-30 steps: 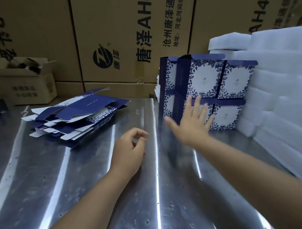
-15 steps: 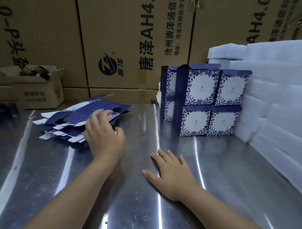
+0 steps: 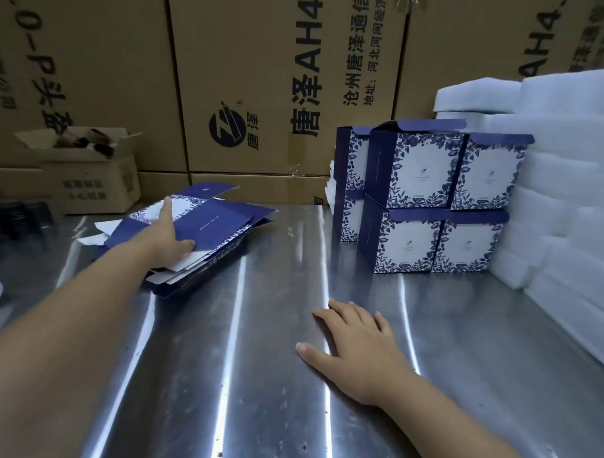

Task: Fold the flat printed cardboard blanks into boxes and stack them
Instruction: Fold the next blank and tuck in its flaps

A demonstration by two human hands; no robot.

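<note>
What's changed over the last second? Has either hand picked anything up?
The left hand moved from mid-table out to the pile of flat blanks and now rests on the top blank, fingers outstretched. The right hand drew back from the folded boxes and lies flat on the steel table. The boxes and white foam sheets stayed put.

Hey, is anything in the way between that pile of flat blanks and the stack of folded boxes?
Nothing visible: bare steel table lies between the pile of blanks and the folded boxes. The right hand rests nearer the camera.
</note>
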